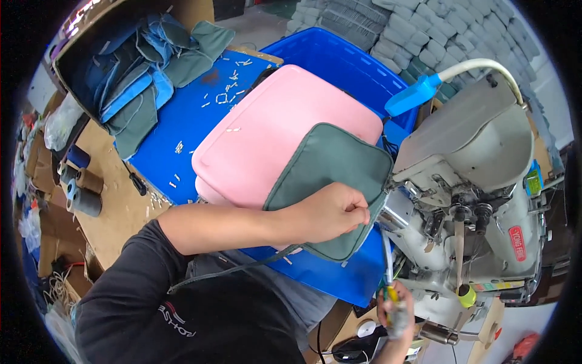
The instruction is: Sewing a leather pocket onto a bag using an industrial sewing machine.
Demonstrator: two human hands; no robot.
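A flat grey-green fabric piece [330, 158] with piped edges lies partly over a pink plastic lid [285, 115]. Its right edge reaches the head of a grey industrial sewing machine [467, 139]. Over the fabric rests my left hand [333, 212], fingers curled closed; what they grip, if anything, is hidden. A long grey-green strap [242, 267] runs from below the fabric toward my lap. Lower right, my right hand [397, 309] is wrapped round a screwdriver [389, 267] with a yellow handle, its metal shaft pointing up toward the machine's lower arm.
A blue board [188, 139] with scattered thread scraps lies under the lid. At the upper left, a cardboard box [79, 67] holds grey-green and blue fabric pieces. Thread spools [88, 200] stand at the left. Behind are a blue crate [339, 51] and stacked bundles [418, 36].
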